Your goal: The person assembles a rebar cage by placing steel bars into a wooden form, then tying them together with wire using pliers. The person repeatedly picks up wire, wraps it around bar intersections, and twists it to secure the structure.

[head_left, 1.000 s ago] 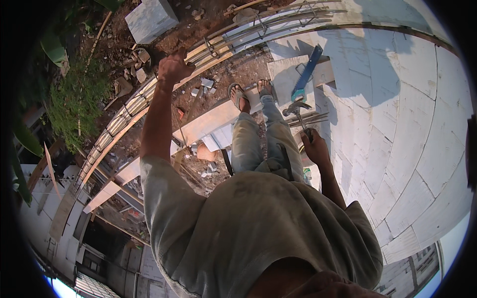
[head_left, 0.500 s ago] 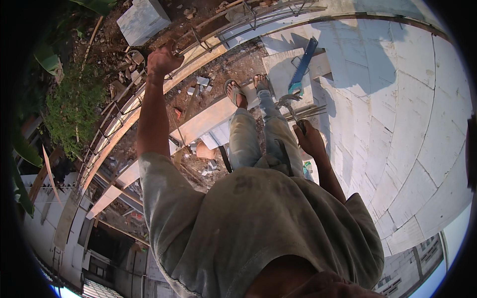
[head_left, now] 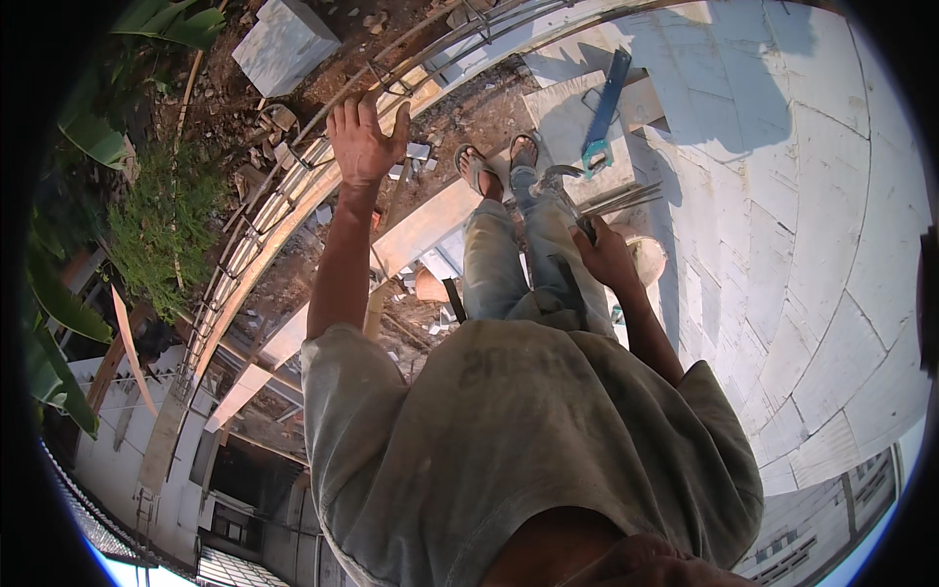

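Observation:
My right hand [head_left: 603,256] is wrapped round the handle of a claw hammer [head_left: 559,178], whose metal head points away from me beside my leg. My left hand [head_left: 368,142] is stretched out at the far left with its fingers apart and nothing in it. It is over the long wooden board [head_left: 256,243] and the reinforcing bars [head_left: 377,68] that run along it; whether the fingertips touch a bar I cannot tell. Beyond the hammer, a handsaw [head_left: 608,108] with a blue blade and teal handle lies on a pale slab [head_left: 556,110].
I stand in sandals on a narrow plank [head_left: 421,230] above rubble. A wall of pale blocks [head_left: 782,254] rises on the right. A round, light-coloured container [head_left: 646,259] is beside my right hand. A white block [head_left: 284,47] sits at the far left, above green plants [head_left: 166,220].
My left hand has gone from a closed fist by the bars to spread fingers, shifting right and nearer. The hammer has moved slightly nearer and left. The view has shifted a little.

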Action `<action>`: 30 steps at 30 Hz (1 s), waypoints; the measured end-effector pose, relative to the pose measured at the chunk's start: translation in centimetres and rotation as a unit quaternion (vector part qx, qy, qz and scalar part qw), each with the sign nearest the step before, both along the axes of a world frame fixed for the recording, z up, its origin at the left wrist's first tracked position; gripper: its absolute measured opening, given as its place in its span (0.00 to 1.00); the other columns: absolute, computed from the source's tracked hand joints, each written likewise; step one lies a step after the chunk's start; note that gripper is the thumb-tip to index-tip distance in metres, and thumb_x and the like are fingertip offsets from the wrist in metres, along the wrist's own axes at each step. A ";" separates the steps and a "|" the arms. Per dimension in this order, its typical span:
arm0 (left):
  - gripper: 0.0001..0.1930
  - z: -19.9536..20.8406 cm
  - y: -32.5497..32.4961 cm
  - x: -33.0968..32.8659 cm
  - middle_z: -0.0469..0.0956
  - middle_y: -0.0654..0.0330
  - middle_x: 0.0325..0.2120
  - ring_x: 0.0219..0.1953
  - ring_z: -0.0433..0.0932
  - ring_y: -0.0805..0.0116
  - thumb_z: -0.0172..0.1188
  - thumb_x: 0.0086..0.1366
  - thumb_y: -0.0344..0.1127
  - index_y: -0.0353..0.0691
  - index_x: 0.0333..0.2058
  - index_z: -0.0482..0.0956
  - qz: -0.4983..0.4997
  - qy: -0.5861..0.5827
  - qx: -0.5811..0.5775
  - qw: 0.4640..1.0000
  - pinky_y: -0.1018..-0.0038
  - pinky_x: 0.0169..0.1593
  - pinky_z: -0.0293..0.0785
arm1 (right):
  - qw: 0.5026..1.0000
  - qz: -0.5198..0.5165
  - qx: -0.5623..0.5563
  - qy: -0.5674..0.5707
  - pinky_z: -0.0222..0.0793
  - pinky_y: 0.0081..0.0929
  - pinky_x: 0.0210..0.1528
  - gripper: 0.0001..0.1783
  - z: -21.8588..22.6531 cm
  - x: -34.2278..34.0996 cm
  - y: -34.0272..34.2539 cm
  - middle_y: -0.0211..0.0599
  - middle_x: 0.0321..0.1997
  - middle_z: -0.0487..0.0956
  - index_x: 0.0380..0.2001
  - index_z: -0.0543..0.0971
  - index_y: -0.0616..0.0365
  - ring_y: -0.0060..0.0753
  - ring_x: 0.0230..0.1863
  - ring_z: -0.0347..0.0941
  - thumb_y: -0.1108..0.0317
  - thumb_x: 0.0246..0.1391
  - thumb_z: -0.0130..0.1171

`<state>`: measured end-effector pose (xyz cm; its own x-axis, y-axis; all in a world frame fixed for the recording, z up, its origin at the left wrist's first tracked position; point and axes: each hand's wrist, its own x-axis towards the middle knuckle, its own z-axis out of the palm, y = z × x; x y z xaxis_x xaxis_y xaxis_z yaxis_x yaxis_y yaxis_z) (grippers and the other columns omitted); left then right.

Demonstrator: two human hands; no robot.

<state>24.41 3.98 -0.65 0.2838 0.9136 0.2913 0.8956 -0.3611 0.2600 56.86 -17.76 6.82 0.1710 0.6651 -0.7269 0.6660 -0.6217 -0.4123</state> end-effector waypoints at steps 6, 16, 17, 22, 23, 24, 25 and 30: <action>0.26 -7.3 1.8 9.7 0.60 0.48 0.63 0.64 0.61 0.52 0.44 0.64 0.41 0.35 0.58 0.66 -0.031 0.154 -0.188 0.969 0.58 0.66 0.54 | 0.999 0.040 -0.016 -0.007 0.70 0.52 0.41 0.23 -1.9 0.4 0.4 0.62 0.33 0.79 0.44 0.72 0.66 0.63 0.38 0.77 0.53 0.60 0.49; 0.18 -14.2 8.4 7.5 0.79 0.40 0.40 0.39 0.82 0.47 0.49 0.62 0.41 0.30 0.41 0.76 -0.068 0.198 -0.256 0.944 0.54 0.40 0.79 | 0.981 0.055 0.187 0.010 0.73 0.48 0.39 0.16 -8.0 -3.4 3.2 0.57 0.37 0.78 0.43 0.67 0.64 0.61 0.37 0.76 0.64 0.57 0.53; 0.17 -12.7 7.9 7.2 0.79 0.40 0.38 0.36 0.82 0.47 0.50 0.61 0.40 0.30 0.40 0.75 -0.113 0.254 -0.229 0.933 0.54 0.38 0.80 | 0.980 0.034 0.185 0.058 0.73 0.48 0.38 0.17 -8.3 -4.1 3.5 0.56 0.36 0.78 0.43 0.67 0.63 0.60 0.36 0.77 0.63 0.57 0.53; 0.09 -11.7 9.7 6.0 0.78 0.45 0.28 0.25 0.80 0.48 0.53 0.55 0.31 0.33 0.33 0.72 -0.329 0.272 -0.022 0.904 0.57 0.29 0.81 | 0.991 0.030 0.016 0.132 0.72 0.48 0.37 0.18 -11.2 -6.9 7.9 0.53 0.29 0.79 0.43 0.68 0.62 0.56 0.33 0.78 0.58 0.57 0.52; 0.08 -10.6 9.9 4.8 0.77 0.45 0.27 0.25 0.80 0.49 0.54 0.55 0.31 0.33 0.32 0.72 -0.347 0.263 -0.026 0.900 0.58 0.29 0.81 | 0.987 0.046 0.038 0.147 0.72 0.48 0.37 0.19 -11.6 -8.1 8.1 0.52 0.28 0.79 0.42 0.69 0.62 0.56 0.33 0.78 0.57 0.58 0.52; 0.07 -10.2 10.3 5.2 0.77 0.43 0.28 0.28 0.80 0.46 0.53 0.57 0.30 0.31 0.30 0.69 -0.368 0.210 -0.038 0.905 0.60 0.31 0.81 | 0.987 0.052 0.059 0.142 0.72 0.49 0.36 0.19 -12.5 -8.9 8.2 0.52 0.27 0.79 0.42 0.69 0.62 0.56 0.32 0.78 0.56 0.58 0.51; 0.08 -7.7 9.2 7.2 0.78 0.40 0.31 0.32 0.79 0.45 0.51 0.61 0.30 0.29 0.33 0.70 -0.216 0.112 -0.159 0.957 0.61 0.33 0.80 | 0.984 0.063 0.083 0.143 0.72 0.49 0.36 0.19 -13.2 -9.3 8.4 0.51 0.25 0.79 0.42 0.70 0.62 0.57 0.31 0.77 0.55 0.59 0.51; 0.13 -11.9 13.8 4.2 0.76 0.46 0.33 0.42 0.76 0.48 0.47 0.63 0.40 0.36 0.34 0.75 -0.176 0.194 -0.259 0.930 0.56 0.46 0.69 | 0.959 0.082 0.170 0.213 0.72 0.46 0.34 0.20 -15.8 -12.8 10.8 0.50 0.26 0.79 0.43 0.72 0.61 0.51 0.31 0.78 0.54 0.62 0.49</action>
<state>28.65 17.75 -12.51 0.5839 0.7332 -0.3487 0.8081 -0.5662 0.1625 44.02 -7.00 -8.99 -0.2208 0.8689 -0.4430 0.4698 -0.3033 -0.8290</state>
